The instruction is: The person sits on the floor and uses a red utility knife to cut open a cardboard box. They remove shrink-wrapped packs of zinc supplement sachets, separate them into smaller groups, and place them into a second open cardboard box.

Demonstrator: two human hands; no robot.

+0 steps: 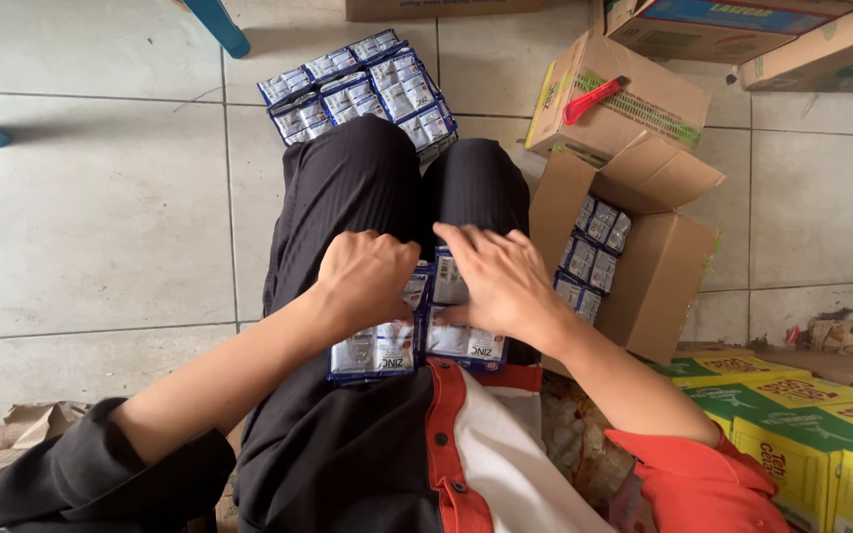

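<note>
With my left hand (365, 278) curled down on the blue-and-white sachets (377, 347) in my lap and my right hand (507, 281) spread flat over those just beside it, I should press evenly and square the edges so none slide off my knees.

Bare tiled floor (101, 217) lies open to the left of the legs; on the right an open cardboard box (644, 257) (flaps up) and green cartons (802, 434) crowd close, with a sachet pile (362, 89) beyond the knees.
</note>
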